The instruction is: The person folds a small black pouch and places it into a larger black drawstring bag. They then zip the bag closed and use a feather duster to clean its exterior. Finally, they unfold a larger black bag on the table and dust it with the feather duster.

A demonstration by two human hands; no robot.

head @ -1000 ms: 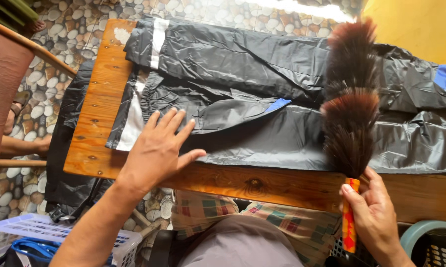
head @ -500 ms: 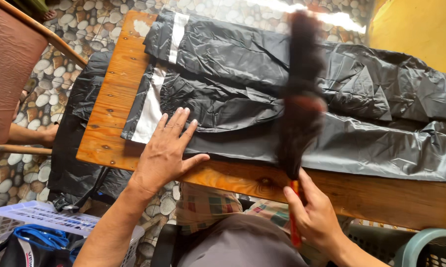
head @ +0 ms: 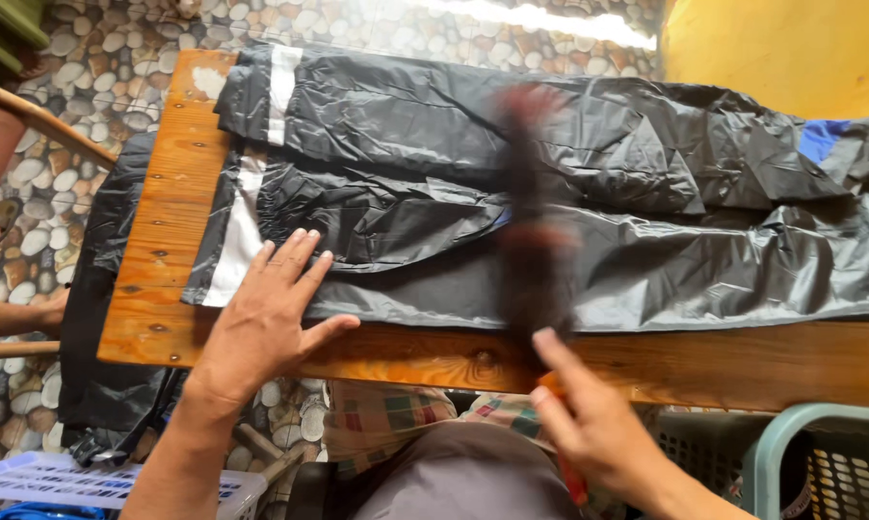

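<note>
At the left end of the wooden bench (head: pixel 155 260), the left hand (head: pixel 266 323) lies flat with its fingers spread, palm down on the near edge of the black raincoat (head: pixel 396 207), beside its pale reflective stripe (head: pixel 237 236). This hand grips nothing; it only presses. The raincoat is stretched along the bench, so its long axis runs from left to right in front of the person, and its right part reaches past the edge of the view.

More to the right, a dark feather duster (head: pixel 529 221) stands across the raincoat, its long axis pointing away from the person, nearly at a right angle to the cloth. It is very blurred, so I think it touches the cloth, but I cannot be sure. The right hand (head: pixel 589 429) is closed around its orange handle (head: pixel 550 385) at the near edge of the bench, well apart from the left hand. A green basket (head: pixel 791 453) is at the far right, below the bench.
</note>
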